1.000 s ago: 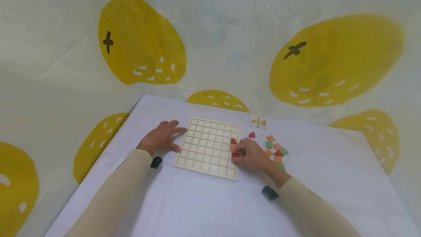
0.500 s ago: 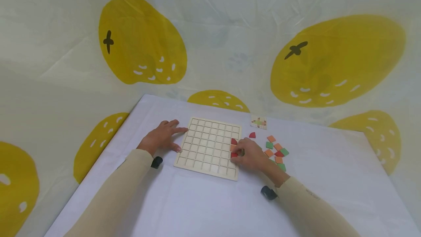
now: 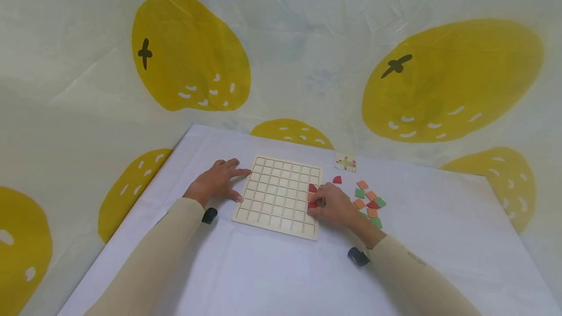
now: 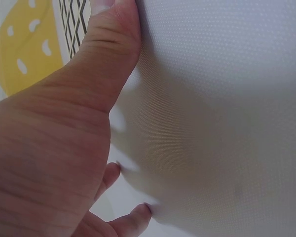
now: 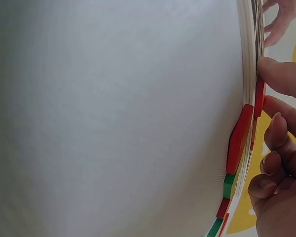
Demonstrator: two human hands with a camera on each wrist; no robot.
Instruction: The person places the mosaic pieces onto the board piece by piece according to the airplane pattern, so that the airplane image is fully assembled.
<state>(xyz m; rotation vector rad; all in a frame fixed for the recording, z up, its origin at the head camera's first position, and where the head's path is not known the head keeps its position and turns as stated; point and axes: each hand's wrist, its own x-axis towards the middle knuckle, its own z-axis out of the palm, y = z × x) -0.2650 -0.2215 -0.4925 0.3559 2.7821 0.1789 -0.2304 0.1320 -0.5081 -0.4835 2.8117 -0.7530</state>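
Note:
In the head view, a light wooden grid board (image 3: 276,194) lies on the white table. My left hand (image 3: 215,182) is spread at its left side, with thumb and a fingertip touching the edge. At the right edge column, my right hand (image 3: 335,204) pinches a red tile (image 5: 260,96) between thumb and index finger; the other fingers are curled in the right wrist view. Just above that tile on the board sit an orange tile (image 3: 311,196) and a red quarter-round tile (image 3: 312,187). My right fingers hide part of this column.
Right of the board lie several loose orange, green and red tiles, among them an orange square (image 3: 362,185) and a green one (image 3: 360,193). A lone red quarter-round (image 3: 337,179) lies nearer the board. Behind it is a small pattern card (image 3: 346,162). A fruit-print cloth (image 3: 307,62) hangs behind.
My right fingers have shifted very slightly at the red tile on the board's right column. The left hand stays in place at the board's left edge.

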